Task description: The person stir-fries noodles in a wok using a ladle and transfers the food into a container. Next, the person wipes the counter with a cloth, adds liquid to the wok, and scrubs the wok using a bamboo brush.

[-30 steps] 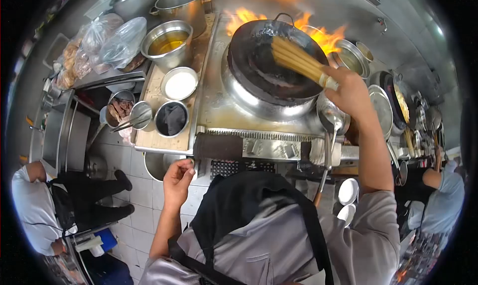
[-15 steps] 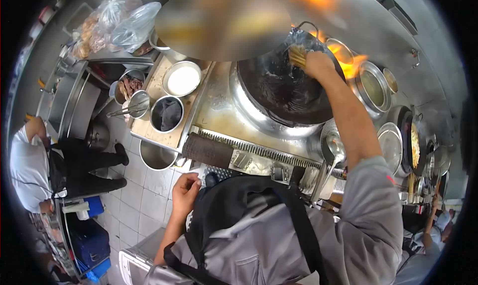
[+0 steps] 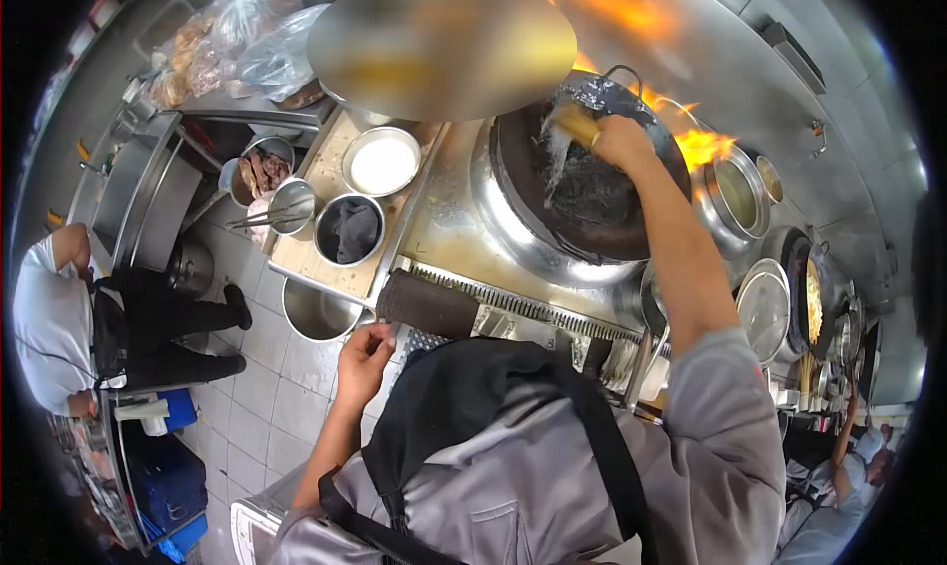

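My right hand (image 3: pixel 623 143) is wrapped round a bamboo wok brush (image 3: pixel 578 125) above the large dark wok (image 3: pixel 602 231). Water streaks and splashes about the bristles, and the wok's bottom looks wet. The wok sits tilted on its metal ring over the stove. Near the front edge of the stove, my left hand (image 3: pixel 363 365) hangs in the air with its fingers curled toward the thumb. Nothing shows in it. Close by lies a dark rolled cloth (image 3: pixel 427 304) on the stove's front ledge.
Flames (image 3: pixel 702 146) rise behind and right of the wok. At left stand a bowl of white stuff (image 3: pixel 382 164), a pot with a dark cloth (image 3: pixel 349 231) and a strainer (image 3: pixel 293 206). A pot of liquid (image 3: pixel 738 195) is at right. Another person (image 3: pixel 69 318) stands far left.
My right hand has swept the brush slightly left and down within the wok, with water now spraying off it. My left hand stays curled, raised a little. The whole view has shifted slightly.
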### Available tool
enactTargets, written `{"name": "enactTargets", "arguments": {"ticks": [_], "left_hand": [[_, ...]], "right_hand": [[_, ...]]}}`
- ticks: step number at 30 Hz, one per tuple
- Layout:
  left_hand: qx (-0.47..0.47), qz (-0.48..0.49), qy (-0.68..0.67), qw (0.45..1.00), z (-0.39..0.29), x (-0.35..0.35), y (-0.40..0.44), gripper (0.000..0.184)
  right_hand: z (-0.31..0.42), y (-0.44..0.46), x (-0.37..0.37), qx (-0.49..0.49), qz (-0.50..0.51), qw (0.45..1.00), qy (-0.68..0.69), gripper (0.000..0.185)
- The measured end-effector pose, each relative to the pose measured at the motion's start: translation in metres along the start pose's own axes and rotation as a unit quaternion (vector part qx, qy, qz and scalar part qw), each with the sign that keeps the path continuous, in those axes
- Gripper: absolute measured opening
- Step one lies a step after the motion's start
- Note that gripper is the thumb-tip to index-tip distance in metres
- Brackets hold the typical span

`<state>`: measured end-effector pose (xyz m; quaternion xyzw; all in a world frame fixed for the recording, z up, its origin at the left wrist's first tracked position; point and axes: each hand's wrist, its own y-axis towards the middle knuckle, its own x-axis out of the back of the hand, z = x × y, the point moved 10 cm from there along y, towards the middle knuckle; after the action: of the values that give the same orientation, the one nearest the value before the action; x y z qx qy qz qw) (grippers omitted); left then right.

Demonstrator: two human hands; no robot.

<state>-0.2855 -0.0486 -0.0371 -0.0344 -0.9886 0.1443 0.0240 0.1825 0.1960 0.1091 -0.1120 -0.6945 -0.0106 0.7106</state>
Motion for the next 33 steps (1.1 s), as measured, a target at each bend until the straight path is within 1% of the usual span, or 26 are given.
{"name": "enactTargets", "arguments": {"ticks": [1, 3, 5, 6, 7, 8, 9, 11, 12, 13, 14, 16, 17, 19, 21, 22, 23, 24, 25, 26, 27, 28, 29, 30, 31, 33], "left_hand": [[-0.001, -0.003, 0.0, 1.0, -0.001, 0.002, 0.009, 0.016], [-0.09, -0.001, 0.12, 0.989, -0.025, 0.012, 0.02, 0.015], [-0.077, -0.059, 0.124, 0.988, -0.037, 0.037, 0.044, 0.022], [-0.078, -0.096, 0.177, 0.976, -0.048, 0.051, 0.063, 0.023], [-0.079, -0.116, 0.23, 0.963, -0.056, 0.058, 0.082, 0.024], [-0.106, -0.128, 0.233, 0.958, -0.061, 0.062, 0.104, 0.029], [-0.143, -0.138, 0.231, 0.952, -0.063, 0.063, 0.127, 0.034], [-0.175, -0.151, 0.352, 0.907, -0.06, 0.062, 0.169, 0.046], [-0.144, -0.15, 0.377, 0.902, -0.048, 0.063, 0.189, 0.058], [-0.123, -0.126, 0.39, 0.904, -0.039, 0.061, 0.203, 0.071], [-0.097, -0.119, 0.427, 0.891, -0.038, 0.054, 0.213, 0.078], [-0.017, -0.081, 0.496, 0.864, -0.021, 0.044, 0.226, 0.093], [-0.004, -0.092, 0.527, 0.845, -0.027, 0.037, 0.224, 0.092], [-0.021, -0.098, 0.517, 0.85, -0.013, 0.044, 0.236, 0.091], [-0.079, -0.095, 0.451, 0.884, -0.01, 0.057, 0.244, 0.082], [-0.129, -0.121, 0.375, 0.91, -0.011, 0.068, 0.245, 0.078], [-0.176, -0.144, 0.298, 0.927, -0.024, 0.072, 0.235, 0.075], [-0.176, -0.14, 0.303, 0.926, -0.026, 0.071, 0.227, 0.075], [-0.122, -0.138, 0.06, 0.981, -0.037, 0.071, 0.206, 0.072], [-0.062, -0.13, -0.192, 0.971, -0.04, 0.067, 0.191, 0.069], [-0.062, -0.13, -0.192, 0.971, -0.044, 0.069, 0.176, 0.069], [-0.025, -0.088, -0.309, 0.947, -0.037, 0.065, 0.161, 0.066], [0.014, -0.045, -0.42, 0.906, -0.029, 0.058, 0.143, 0.065], [0.01, 0.007, -0.472, 0.882, -0.03, 0.047, 0.123, 0.067], [0.006, 0.059, -0.52, 0.852, -0.034, 0.031, 0.102, 0.071], [0.018, 0.182, -0.562, 0.806, -0.062, -0.023, 0.06, 0.079]], "right_hand": [[-0.005, 0.006, 0.004, -0.019, -0.034, 0.999, 0.036, 0.029], [0.046, -0.037, 0.026, 0.072, -0.024, 0.995, -0.063, 0.029], [0.067, -0.063, 0.011, 0.165, -0.008, 0.978, -0.13, 0.029], [0.065, -0.054, 0.015, 0.14, 0.016, 0.982, -0.125, 0.029], [0.046, -0.049, 0.015, 0.099, 0.047, 0.986, -0.122, 0.029], [-0.003, -0.01, 0.001, 0.022, 0.03, 0.996, -0.081, 0.03], [-0.016, -0.012, 0.019, -0.031, -0.01, 0.999, -0.014, 0.03], [-0.011, -0.013, 0.007, 0.032, 0.008, 0.994, -0.104, 0.029], [0.01, -0.044, 0.007, 0.042, 0.048, 0.987, -0.15, 0.028], [0.028, -0.069, 0.012, 0.059, 0.085, 0.975, -0.197, 0.026], [0.019, -0.06, 0.018, 0.052, 0.078, 0.975, -0.203, 0.026], [-0.018, -0.05, 0.006, -0.025, 0.036, 0.989, -0.142, 0.025], [-0.056, -0.019, -0.007, -0.036, -0.024, 0.995, -0.094, 0.024], [-0.068, -0.026, -0.012, -0.033, 0.0, 0.993, -0.114, 0.024], [-0.038, -0.069, -0.012, 0.048, 0.075, 0.971, -0.221, 0.025], [-0.029, -0.093, -0.002, 0.006, 0.123, 0.964, -0.236, 0.025], [-0.039, -0.089, -0.005, 0.005, 0.124, 0.964, -0.234, 0.025], [-0.055, -0.079, -0.006, -0.005, 0.077, 0.972, -0.223, 0.025], [-0.073, -0.07, -0.01, -0.017, 0.03, 0.977, -0.213, 0.026], [-0.103, -0.047, -0.016, -0.055, -0.022, 0.984, -0.168, 0.028], [-0.109, -0.05, -0.014, -0.055, -0.022, 0.984, -0.168, 0.028], [-0.104, -0.054, -0.011, -0.018, -0.027, 0.984, -0.178, 0.025], [-0.095, -0.063, -0.005, 0.021, -0.03, 0.982, -0.187, 0.024], [-0.077, -0.086, 0.008, 0.021, 0.057, 0.978, -0.198, 0.023], [-0.077, -0.082, 0.009, 0.026, 0.055, 0.978, -0.198, 0.023], [-0.083, -0.082, -0.005, 0.008, 0.107, 0.968, -0.227, 0.024]]}}
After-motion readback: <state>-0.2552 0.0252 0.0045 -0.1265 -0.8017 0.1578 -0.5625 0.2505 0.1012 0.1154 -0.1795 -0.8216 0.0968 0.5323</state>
